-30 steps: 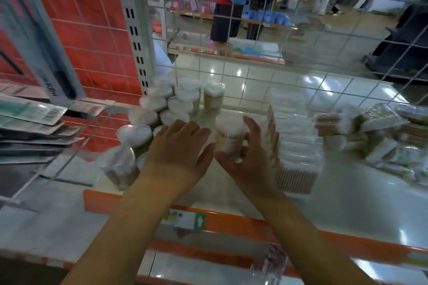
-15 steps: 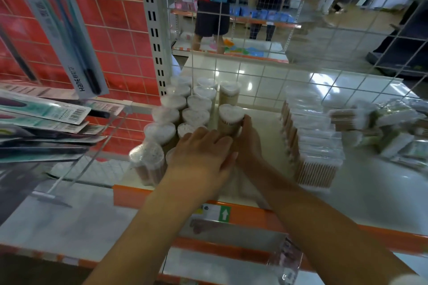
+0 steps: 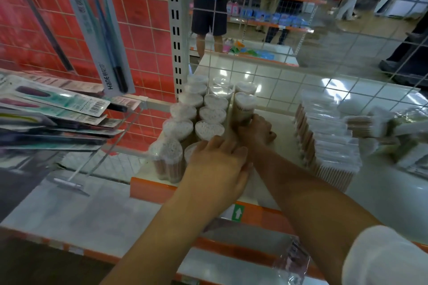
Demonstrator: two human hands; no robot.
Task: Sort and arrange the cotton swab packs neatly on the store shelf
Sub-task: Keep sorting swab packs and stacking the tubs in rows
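Observation:
Several heart-shaped clear tubs of cotton swabs (image 3: 209, 113) stand in rows at the left end of the white shelf (image 3: 278, 122). My right hand (image 3: 254, 131) grips the base of one tub (image 3: 244, 106) in the right-hand row, just in front of another tub at the back. My left hand (image 3: 220, 162) lies flat with straight fingers over the nearest tubs of the middle row, covering them. A front-left tub (image 3: 168, 159) stands at the shelf's edge.
Flat packs of cotton swabs (image 3: 328, 143) stand in a row to the right, with loose bags (image 3: 398, 132) piled beyond. Toothbrush packs (image 3: 58, 109) hang on hooks at the left. A wire grid backs the shelf. An orange price rail (image 3: 162, 188) runs along the front.
My right hand has pushed the heart tub farther back, up against the rear tub in its row. My left hand stayed pressed on the front tubs.

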